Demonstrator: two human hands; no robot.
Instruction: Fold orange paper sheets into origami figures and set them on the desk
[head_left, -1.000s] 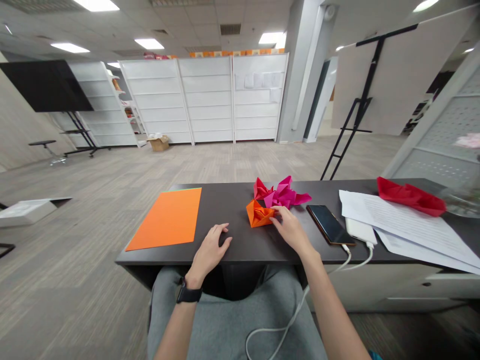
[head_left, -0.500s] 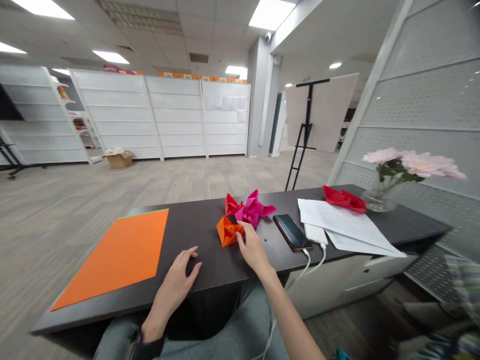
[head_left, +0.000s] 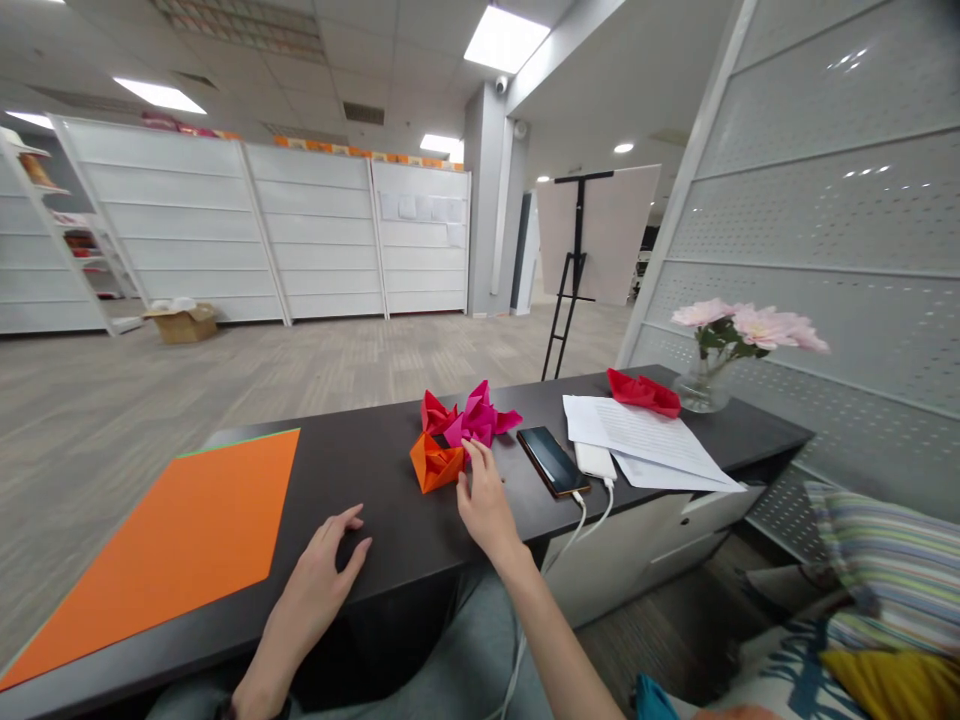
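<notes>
An orange folded paper figure (head_left: 434,462) sits on the dark desk (head_left: 390,505), with a pink one (head_left: 478,424) and a red one (head_left: 435,412) just behind it. My right hand (head_left: 484,503) rests beside the orange figure, fingers stretched out and touching its right side. My left hand (head_left: 319,575) lies flat on the desk near the front edge, fingers apart, holding nothing. A large orange paper sheet (head_left: 169,535) lies to its left.
Right of the figures lie a phone (head_left: 552,460), a white power bank (head_left: 595,461) with cables, printed sheets (head_left: 643,436), a red folded paper (head_left: 643,393) and a glass vase of pink flowers (head_left: 705,370). Striped cushions (head_left: 885,570) sit at lower right. An easel board (head_left: 592,235) stands beyond.
The view has swung to the right, bringing the vase, partition and cushions into sight. Both hands stay in place on the desk, the right one still at the orange figure.
</notes>
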